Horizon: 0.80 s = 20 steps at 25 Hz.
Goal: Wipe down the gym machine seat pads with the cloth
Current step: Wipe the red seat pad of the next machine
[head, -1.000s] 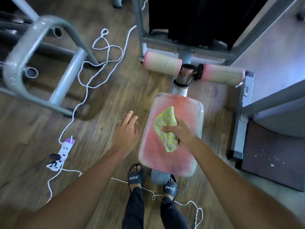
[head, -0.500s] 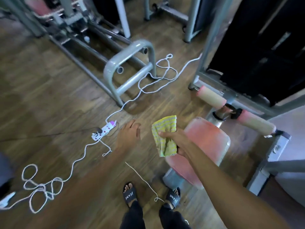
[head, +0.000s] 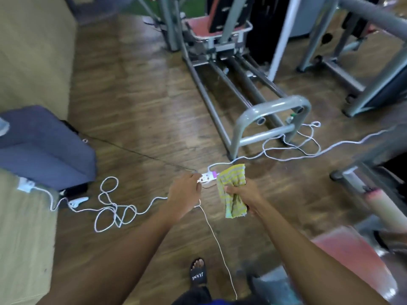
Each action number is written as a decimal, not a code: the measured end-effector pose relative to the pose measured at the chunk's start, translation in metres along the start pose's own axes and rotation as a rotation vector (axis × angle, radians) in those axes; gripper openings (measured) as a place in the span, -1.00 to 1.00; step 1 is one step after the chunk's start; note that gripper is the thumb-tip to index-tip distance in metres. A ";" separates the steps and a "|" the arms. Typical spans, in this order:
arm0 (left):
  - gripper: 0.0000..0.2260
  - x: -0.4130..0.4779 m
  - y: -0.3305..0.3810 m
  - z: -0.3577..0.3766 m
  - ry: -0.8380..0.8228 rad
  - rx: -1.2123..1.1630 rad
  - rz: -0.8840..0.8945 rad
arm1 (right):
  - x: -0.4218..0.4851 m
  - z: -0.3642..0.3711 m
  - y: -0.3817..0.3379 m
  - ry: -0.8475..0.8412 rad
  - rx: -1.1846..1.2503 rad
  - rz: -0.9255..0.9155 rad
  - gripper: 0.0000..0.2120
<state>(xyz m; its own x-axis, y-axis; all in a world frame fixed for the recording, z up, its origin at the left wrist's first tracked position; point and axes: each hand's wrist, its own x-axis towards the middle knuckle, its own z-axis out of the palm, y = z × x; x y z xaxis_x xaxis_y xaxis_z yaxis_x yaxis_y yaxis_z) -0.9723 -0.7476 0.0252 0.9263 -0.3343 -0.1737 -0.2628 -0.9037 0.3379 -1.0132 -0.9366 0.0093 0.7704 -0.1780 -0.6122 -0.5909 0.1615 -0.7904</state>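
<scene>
Weave, vinyl, painted metal and wood grain.
The cloth [head: 234, 188] is a matt, rumpled checked weave; the seat pad [head: 352, 260] looks like smooth vinyl with a dull sheen; the machine frame [head: 275, 104] is glossy grey-painted metal tube; the floor [head: 143, 106] shows faintly shiny wood-grain planks.

Yellow checked cloth [head: 233, 190] hangs from right hand [head: 244, 195], mid-frame, above brown wood-plank floor [head: 143, 106]. Left hand [head: 184, 194] just left of cloth. White power strip [head: 208, 177] on floor, beyond and between hands. White looped cord [head: 114, 208] on floor, left of left hand. Grey tubular U-shaped frame [head: 271, 119] behind strip, to right. Red padded seat [head: 352, 258] bottom right, right of right forearm. Second red seat pad [head: 211, 29] far back, centre. Blue-grey fabric bag [head: 44, 148] far left. Black sandal [head: 198, 276] bottom centre.
</scene>
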 end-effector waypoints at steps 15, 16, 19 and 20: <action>-0.74 0.153 -0.186 -0.094 0.065 -0.093 -0.301 | 0.179 0.194 -0.135 -0.156 -0.172 0.015 -0.89; -0.76 0.175 -0.195 -0.102 0.072 -0.098 -0.322 | 0.201 0.205 -0.151 -0.176 -0.163 0.010 -0.88; -0.74 0.227 -0.217 -0.130 0.084 -0.115 -0.384 | 0.256 0.236 -0.197 -0.254 -0.163 0.004 -0.91; -0.73 0.242 -0.224 -0.139 0.087 -0.121 -0.401 | 0.272 0.247 -0.212 -0.283 -0.182 0.006 -0.91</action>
<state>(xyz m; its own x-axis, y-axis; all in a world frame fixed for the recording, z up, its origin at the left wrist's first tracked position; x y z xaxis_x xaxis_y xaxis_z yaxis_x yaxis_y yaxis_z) -0.6519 -0.5889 0.0359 0.9693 0.0660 -0.2370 0.1522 -0.9178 0.3667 -0.6193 -0.7793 0.0156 0.7877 0.1033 -0.6073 -0.6089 -0.0188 -0.7930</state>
